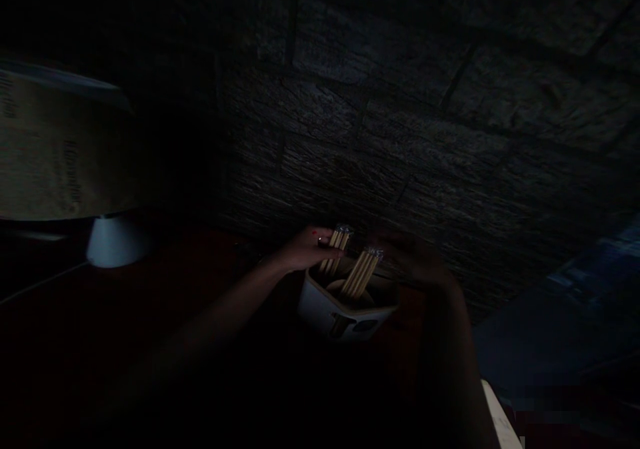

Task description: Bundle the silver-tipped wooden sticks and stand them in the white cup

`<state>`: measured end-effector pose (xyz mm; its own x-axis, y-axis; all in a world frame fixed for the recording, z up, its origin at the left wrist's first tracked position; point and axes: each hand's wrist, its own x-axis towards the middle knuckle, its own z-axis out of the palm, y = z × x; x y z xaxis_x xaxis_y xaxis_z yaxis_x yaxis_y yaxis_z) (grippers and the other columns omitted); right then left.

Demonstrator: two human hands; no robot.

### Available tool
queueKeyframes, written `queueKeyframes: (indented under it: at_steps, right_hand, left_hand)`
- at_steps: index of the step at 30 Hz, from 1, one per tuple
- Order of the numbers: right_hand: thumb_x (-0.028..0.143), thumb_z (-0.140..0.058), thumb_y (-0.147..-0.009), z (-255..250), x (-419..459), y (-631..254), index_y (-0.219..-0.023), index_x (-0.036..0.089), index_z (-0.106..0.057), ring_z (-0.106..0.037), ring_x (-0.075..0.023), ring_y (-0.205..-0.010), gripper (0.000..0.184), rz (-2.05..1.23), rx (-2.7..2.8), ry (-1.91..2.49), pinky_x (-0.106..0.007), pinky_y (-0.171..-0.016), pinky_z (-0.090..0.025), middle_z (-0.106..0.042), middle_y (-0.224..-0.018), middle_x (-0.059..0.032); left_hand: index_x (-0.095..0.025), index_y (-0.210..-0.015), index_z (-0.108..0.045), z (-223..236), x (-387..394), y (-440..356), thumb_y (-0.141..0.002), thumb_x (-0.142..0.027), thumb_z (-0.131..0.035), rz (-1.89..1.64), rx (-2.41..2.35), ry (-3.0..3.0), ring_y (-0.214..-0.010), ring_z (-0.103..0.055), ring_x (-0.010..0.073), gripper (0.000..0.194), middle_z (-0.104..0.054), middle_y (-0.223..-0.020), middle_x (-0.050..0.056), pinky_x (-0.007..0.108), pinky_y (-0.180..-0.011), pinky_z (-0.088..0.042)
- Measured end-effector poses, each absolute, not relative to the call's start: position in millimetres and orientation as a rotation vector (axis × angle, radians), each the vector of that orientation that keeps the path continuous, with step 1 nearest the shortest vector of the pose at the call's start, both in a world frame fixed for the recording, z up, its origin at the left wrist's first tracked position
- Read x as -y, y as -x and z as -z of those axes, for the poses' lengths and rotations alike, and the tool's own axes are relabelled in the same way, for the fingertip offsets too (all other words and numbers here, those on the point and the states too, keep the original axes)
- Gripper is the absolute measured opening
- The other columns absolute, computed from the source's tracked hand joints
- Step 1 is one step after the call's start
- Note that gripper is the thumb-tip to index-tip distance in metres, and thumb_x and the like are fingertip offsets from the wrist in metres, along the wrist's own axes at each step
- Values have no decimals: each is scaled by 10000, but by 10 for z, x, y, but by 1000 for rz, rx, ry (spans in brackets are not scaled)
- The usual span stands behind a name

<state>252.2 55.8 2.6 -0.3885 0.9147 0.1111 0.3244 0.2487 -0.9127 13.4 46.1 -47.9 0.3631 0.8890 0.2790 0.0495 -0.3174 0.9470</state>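
Observation:
The scene is very dark. A white square holder [330,312] stands on a dark reddish surface and holds two bundles of pale wooden sticks. My left hand [306,249] is closed around the left bundle [336,245] at the holder's far left rim. My right hand [415,257] sits at the holder's right side, just beside the right bundle [363,272]; its fingers are lost in shadow.
A lamp with a beige shade [55,149] and a white base [114,241] stands at the left. A dark stone-textured wall [425,115] rises right behind the holder. A bluish cloth [565,329] lies at the right, and a pale edge [500,422] shows at the bottom.

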Motion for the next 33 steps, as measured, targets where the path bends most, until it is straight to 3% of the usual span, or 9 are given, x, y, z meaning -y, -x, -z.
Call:
queueKeyframes:
  at_steps: [7, 12, 19, 25, 33]
  right_hand:
    - [356, -746, -713, -12, -598, -2569, -1019, 204, -723, -672, -201, -865, 342, -1167, 2086, 971, -306, -745, -519, -728, -969, -53]
    - [327, -728, -740, -35, -576, -2544, -1024, 215, -717, -667, -178, -879, 306, -1210, 2070, 899, -299, -793, -503, -723, -984, -38]
    - [290, -766, -709, -75, -478, -2541, -1148, 222, -655, -666, -177, -926, 458, -1452, 2062, 917, -289, -803, -516, -703, -1063, -38]
    - [330, -731, -748, -44, -539, -2505, -1017, 210, -710, -666, -195, -933, 296, -1250, 2125, 913, -334, -856, -502, -720, -1026, -44]
    - [317, -787, -682, 43, -603, -2292, -982, 224, -709, -659, -185, -899, 324, -1152, 1844, 822, -331, -849, -487, -726, -959, -32]
  left_hand:
    - [-107, -979, -702, 382, -391, -128, -736, -205, -710, -1106, -899, -1654, -856, -677, 188, 262, -744, -933, 84, 306, -790, -487]
    - [-104, -963, -710, 365, -388, -118, -750, -201, -693, -1073, -901, -1696, -815, -673, 177, 235, -746, -917, 79, 288, -749, -487]
    - [-116, -981, -707, 374, -407, -102, -754, -227, -693, -1101, -907, -1726, -865, -672, 193, 254, -744, -929, 68, 307, -783, -491]
    - [-104, -1010, -695, 381, -409, -110, -777, -223, -673, -1073, -896, -1757, -869, -668, 185, 263, -736, -979, 86, 288, -770, -487]
    - [-109, -965, -692, 374, -429, -100, -745, -179, -689, -1126, -864, -1716, -845, -663, 169, 231, -740, -934, 65, 280, -777, -487]
